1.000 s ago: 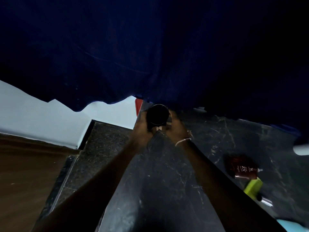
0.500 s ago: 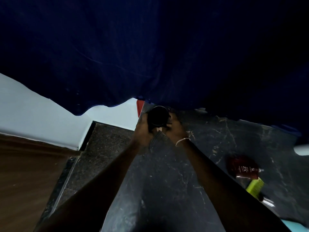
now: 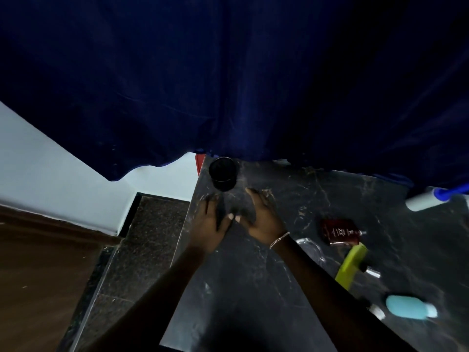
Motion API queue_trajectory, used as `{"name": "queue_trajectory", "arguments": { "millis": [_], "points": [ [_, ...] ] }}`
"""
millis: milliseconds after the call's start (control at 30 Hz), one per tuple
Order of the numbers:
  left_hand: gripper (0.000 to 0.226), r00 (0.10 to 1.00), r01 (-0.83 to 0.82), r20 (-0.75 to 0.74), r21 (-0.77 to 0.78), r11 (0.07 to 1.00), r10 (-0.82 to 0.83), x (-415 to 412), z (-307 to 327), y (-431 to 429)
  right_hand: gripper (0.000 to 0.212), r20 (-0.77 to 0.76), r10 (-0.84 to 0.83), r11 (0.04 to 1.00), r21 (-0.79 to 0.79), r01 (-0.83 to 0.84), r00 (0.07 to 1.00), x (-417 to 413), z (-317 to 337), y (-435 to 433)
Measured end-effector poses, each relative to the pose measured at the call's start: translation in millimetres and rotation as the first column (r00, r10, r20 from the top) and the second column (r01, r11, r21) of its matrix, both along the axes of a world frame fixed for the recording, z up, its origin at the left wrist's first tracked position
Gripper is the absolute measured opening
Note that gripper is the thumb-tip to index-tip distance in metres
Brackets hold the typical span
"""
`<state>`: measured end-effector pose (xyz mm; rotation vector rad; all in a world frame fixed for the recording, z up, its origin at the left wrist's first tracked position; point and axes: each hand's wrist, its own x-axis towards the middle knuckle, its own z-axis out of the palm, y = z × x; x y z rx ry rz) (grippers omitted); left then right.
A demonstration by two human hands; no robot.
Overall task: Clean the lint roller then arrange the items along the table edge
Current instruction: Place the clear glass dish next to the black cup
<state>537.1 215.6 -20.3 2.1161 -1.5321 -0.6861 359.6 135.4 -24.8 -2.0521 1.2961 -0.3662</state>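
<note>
Both hands have let go of the black jar [image 3: 223, 177], which now stands at the table [image 3: 253, 288] corner. Left hand [image 3: 210, 224] and right hand [image 3: 264, 219] hover just behind it, fingers spread, empty. The lint roller [image 3: 423, 202] lies far right of the jar.

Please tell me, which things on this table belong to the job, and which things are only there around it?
Part of the job:
lint roller
black jar, set at the table's far corner
dark red bottle
green item
light blue bottle
both hands, left and right, empty

Just there:
blue curtain
table
floor
</note>
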Motion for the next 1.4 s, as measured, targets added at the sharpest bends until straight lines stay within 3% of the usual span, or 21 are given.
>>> {"name": "queue_trajectory", "arguments": {
  "millis": [333, 600, 733, 867, 1000, 1167, 1400],
  "points": [
    [0.080, 0.958, 0.254, 0.128, 0.036, 0.966, -0.257, -89.7, 15.9, 56.2, 0.078, -0.137, -0.064, 0.976, -0.215, 0.033, 0.988, -97.8, 26.2, 83.7],
    [0.079, 0.888, 0.362, 0.219, 0.212, 0.908, -0.405, -161.2, 23.2, 57.7, 0.078, -0.193, -0.229, 0.972, 0.002, 0.234, 0.954, -175.1, 24.2, 101.3],
    [0.075, 0.864, 0.374, 0.239, 0.284, 0.883, -0.443, -185.5, 25.2, 51.7, 0.051, -0.252, -0.306, 0.940, 0.073, 0.333, 0.918, -192.6, 23.1, 93.7],
    [0.064, 0.920, 0.319, 0.127, 0.311, 0.895, -0.372, -204.1, 26.3, 44.3, 0.040, -0.295, -0.361, 0.880, 0.206, 0.428, 0.885, -197.7, 20.2, 82.1],
    [0.051, 0.983, 0.181, -0.070, 0.347, 0.920, -0.167, -217.1, 26.2, 30.5, 0.035, -0.320, -0.349, 0.861, 0.262, 0.436, 0.881, -190.8, 15.8, 72.4],
    [0.031, 0.992, 0.049, -0.123, 0.362, 0.931, -0.005, -225.4, 16.6, 22.1, 0.033, -0.396, -0.309, 0.857, 0.277, 0.434, 0.864, -185.9, 3.1, 67.3],
    [0.034, 0.963, -0.056, -0.227, 0.358, 0.932, 0.145, -221.8, 15.1, 21.5, 0.031, -0.418, -0.330, 0.844, 0.272, 0.463, 0.847, -179.2, -1.8, 64.1]
  ]
}}
